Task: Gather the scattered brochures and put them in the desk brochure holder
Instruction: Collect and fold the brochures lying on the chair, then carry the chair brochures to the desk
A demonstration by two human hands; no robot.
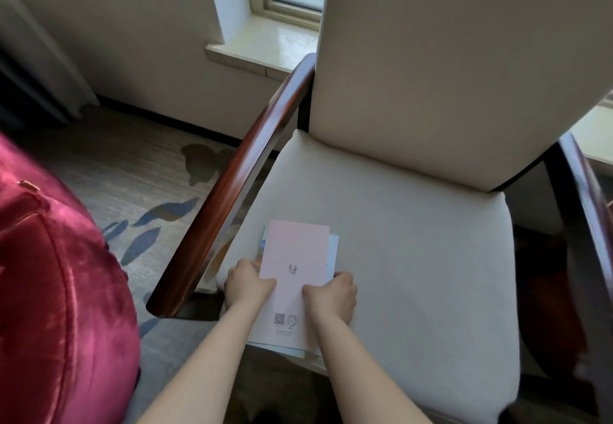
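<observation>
Right, I see the brochure stack (293,257) lying on the cream chair seat (414,241), toward its 7 o'clock corner, near the wooden armrest (232,184). My left hand (247,282) grips the stack's 9 o'clock edge and my right hand (331,294) its 3 o'clock edge, thumbs pressed on the pink top sheet

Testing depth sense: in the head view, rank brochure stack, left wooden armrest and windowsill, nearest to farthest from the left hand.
1. brochure stack, held by the left hand, on the seat.
2. left wooden armrest, just beside it.
3. windowsill, far ahead.
</observation>
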